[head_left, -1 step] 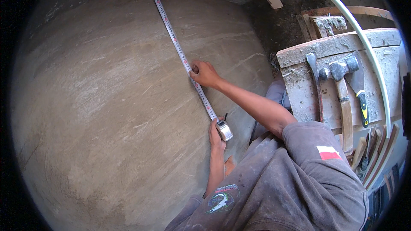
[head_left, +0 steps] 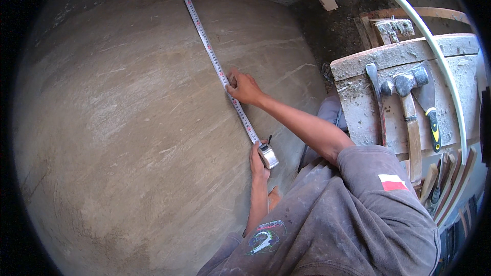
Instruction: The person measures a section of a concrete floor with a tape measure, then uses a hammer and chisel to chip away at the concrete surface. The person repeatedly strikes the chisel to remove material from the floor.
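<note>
Your left hand is closed around the side of the tape measure, thumb laid along its silver case near the mouth; the remaining fingers are largely hidden behind it. The white blade runs out from the case, up and leftward across the grey plastered surface. Your right hand is at the blade partway along, fingers curled inward, thumb and forefinger tips brought close at its edge; whether they pinch the blade or only press against it cannot be determined. The blade's far end lies near the surface's upper border.
</note>
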### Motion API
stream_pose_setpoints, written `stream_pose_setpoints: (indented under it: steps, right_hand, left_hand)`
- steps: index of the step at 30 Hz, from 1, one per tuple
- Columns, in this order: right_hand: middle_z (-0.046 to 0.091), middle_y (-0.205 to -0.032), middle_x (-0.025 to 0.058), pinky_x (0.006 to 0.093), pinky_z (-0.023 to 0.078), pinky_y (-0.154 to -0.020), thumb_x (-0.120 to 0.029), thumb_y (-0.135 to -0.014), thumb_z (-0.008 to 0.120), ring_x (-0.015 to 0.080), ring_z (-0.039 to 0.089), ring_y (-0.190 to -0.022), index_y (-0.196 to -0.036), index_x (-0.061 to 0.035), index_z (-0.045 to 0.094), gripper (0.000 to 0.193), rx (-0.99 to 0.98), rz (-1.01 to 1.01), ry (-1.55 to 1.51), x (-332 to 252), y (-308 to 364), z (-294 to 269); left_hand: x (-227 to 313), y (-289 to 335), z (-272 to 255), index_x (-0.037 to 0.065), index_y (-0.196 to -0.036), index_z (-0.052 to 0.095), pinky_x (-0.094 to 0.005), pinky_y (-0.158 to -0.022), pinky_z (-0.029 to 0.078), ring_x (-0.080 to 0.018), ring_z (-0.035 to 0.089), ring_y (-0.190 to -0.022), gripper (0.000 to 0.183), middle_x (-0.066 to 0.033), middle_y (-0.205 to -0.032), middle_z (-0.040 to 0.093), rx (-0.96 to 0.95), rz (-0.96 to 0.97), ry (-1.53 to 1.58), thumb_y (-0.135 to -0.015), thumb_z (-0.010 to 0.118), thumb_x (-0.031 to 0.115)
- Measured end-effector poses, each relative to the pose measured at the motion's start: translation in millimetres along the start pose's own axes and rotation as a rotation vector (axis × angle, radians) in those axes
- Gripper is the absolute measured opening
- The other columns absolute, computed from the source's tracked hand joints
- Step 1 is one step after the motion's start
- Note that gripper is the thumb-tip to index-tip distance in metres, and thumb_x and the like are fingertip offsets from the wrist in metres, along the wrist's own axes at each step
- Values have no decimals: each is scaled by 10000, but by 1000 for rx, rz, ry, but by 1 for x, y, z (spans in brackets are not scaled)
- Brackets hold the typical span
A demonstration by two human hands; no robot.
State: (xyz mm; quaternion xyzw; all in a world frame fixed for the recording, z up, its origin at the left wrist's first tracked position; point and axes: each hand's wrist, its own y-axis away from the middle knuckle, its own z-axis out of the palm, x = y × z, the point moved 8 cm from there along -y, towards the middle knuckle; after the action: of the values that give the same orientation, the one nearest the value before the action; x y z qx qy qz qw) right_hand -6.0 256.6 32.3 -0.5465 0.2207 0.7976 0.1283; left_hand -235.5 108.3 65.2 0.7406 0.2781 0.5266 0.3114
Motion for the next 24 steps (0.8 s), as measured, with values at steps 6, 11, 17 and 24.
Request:
stream_pose_setpoints:
  steps: [6, 11, 17, 24]
  right_hand:
    - [575, -907, 182, 423, 458, -766, -75, -743, 586, 339, 575, -859, -1081, -72, 585, 338, 95, -120, -35, -10, 8, -7]
    - [486, -941, 129, 360, 427, -808, -64, -746, 577, 268, 509, -887, -1183, -153, 600, 446, 47, -196, 141, -16, 4, -8]
    - [446, -979, 123, 397, 413, -843, -56, -735, 540, 281, 471, -942, -1183, -194, 622, 476, -50, -231, 290, -19, 3, -7]
    - [253, -1437, 188, 476, 300, -1055, -29, -702, 481, 408, 243, -1327, -1202, -219, 617, 551, 13, -336, 442, -28, 12, -11]
  left_hand:
    - [7, 11, 4, 3, -945, 609, -258, -569, 445, -117, 534, -647, 340, -34, -729, 548, 25, 80, -130, -947, 440, 298]
    - [13, 7, 12, 0, -931, 604, -268, -594, 438, -123, 524, -636, 333, -36, -734, 547, 85, 230, -302, -948, 433, 286]
    - [-4, 6, 4, -5, -912, 624, -267, -601, 374, -110, 469, -654, 354, -33, -724, 537, 166, 367, -585, -961, 397, 262]
    - [-51, -4, -11, -17, -918, 630, -303, -650, 419, -156, 529, -684, 326, -96, -743, 593, 114, 424, -703, -947, 386, 196]
